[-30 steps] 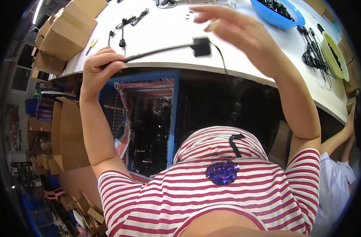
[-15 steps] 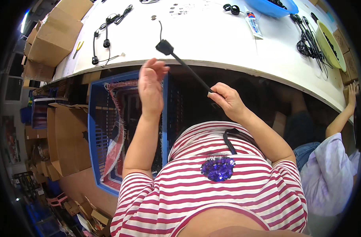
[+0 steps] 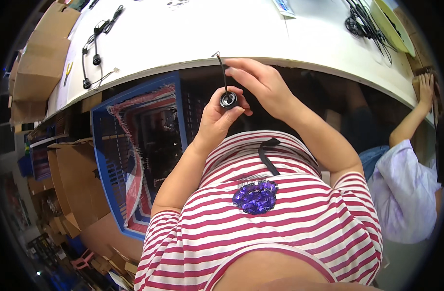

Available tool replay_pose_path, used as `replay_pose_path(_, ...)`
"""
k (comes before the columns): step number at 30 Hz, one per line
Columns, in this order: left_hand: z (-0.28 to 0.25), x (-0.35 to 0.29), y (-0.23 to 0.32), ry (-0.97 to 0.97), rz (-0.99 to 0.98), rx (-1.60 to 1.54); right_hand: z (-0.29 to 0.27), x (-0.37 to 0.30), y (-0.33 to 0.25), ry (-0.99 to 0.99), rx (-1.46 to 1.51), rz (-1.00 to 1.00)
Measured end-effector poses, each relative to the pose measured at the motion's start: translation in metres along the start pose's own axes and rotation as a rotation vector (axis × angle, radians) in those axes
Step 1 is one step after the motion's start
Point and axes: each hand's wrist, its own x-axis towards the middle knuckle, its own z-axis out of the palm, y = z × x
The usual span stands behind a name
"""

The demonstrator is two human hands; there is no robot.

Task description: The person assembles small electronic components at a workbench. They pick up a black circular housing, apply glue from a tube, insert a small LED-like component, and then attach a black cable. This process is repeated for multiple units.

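Observation:
My left hand (image 3: pixel 221 114) grips a black round socket (image 3: pixel 228 99) in front of the table edge. The socket's mouth faces up, with a shiny ring inside. From it a thin black cord (image 3: pixel 224 72) rises toward the tabletop, where its tip looks bare. My right hand (image 3: pixel 263 87) is beside that cord, fingers stretched out and its fingertips near or touching it; whether they press on it I cannot tell.
On the white table (image 3: pixel 183 39) lie black socket cords (image 3: pixel 96 59), yellow-handled pliers (image 3: pixel 67 72), a cable bundle (image 3: pixel 362 24) and a pale yellow basin (image 3: pixel 392 26). A blue crate (image 3: pixel 103 160) with a striped liner stands below left. Another person's hand (image 3: pixel 425 87) rests at the right edge.
The socket has come down into my left hand, which was apart from it. My right hand has let go of the black stem and moved up beside the cord. The view has shifted.

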Motion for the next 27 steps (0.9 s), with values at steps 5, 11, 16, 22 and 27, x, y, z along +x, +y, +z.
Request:
replay_pose_path(5,0.003,-0.005,-0.016,0.005,-0.093,0.139,0.004,0.014,-0.006,-0.209,0.157,0.409)
replay_pose_path(11,-0.017,-0.01,0.004,0.183,-0.047,0.525,0.002,0.009,0.013,-0.15,-0.142,0.304)
replay_pose_path(16,-0.016,-0.003,0.039,0.334,0.054,0.78,0.005,0.005,-0.002,-0.222,-0.353,0.336)
replay_pose_path(22,-0.029,-0.002,0.037,0.307,-0.132,0.458,0.003,-0.005,-0.002,-0.252,-0.193,0.341)
replay_pose_path(27,-0.029,0.0,0.033,0.261,-0.16,0.423,-0.001,-0.003,-0.001,-0.273,-0.114,0.268)
